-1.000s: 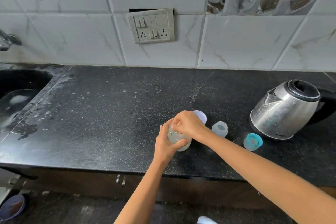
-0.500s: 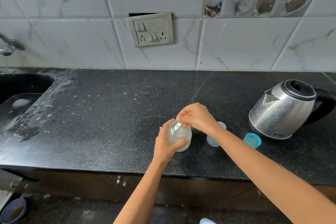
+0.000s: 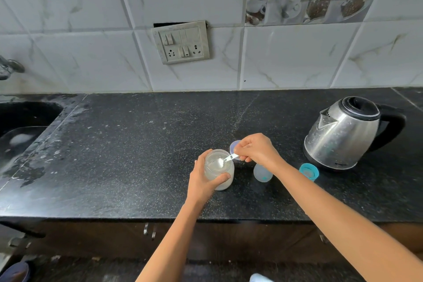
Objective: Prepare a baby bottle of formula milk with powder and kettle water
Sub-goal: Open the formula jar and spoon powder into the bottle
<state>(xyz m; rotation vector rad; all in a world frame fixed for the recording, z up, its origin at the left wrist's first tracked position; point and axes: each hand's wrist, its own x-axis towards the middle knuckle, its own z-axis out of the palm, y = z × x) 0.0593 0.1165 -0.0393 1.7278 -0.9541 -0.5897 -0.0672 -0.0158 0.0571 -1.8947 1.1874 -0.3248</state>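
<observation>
Left hand (image 3: 202, 182) grips one jar (image 3: 225, 186) — right hand (image 3: 258, 151) pinches one scoop (image 3: 231, 157).

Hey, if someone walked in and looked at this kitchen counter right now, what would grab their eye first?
The two hands at the middle front of the black speckled stone counter: the left hand grips a clear jar of white powder, and the right hand pinches a small pale scoop, loaded with powder, over its mouth. Next, the shiny steel kettle with a black handle, standing at the right.
</observation>
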